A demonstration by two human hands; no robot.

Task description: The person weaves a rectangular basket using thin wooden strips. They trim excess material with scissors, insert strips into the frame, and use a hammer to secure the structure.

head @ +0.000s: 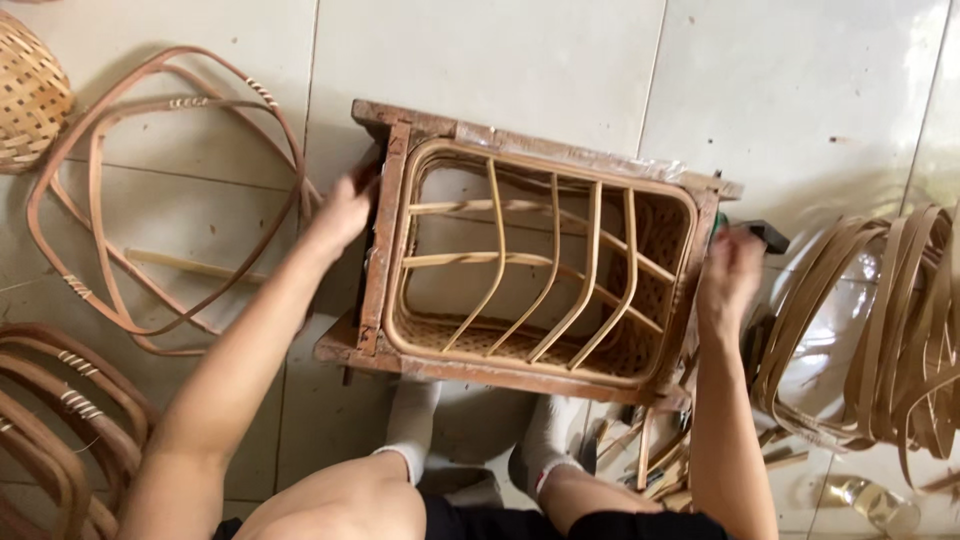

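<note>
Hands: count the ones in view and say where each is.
2. The left hand presses the left side of the wooden frame around the rattan basket; the right hand is at its right side. None seem hidden.

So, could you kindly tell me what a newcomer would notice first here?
The rectangular rattan basket frame sits inside a worn wooden form at centre, with the left hand and right hand on its sides. Bent cane hoops lie on the tiles at left, and cane strips curl at right.
</note>
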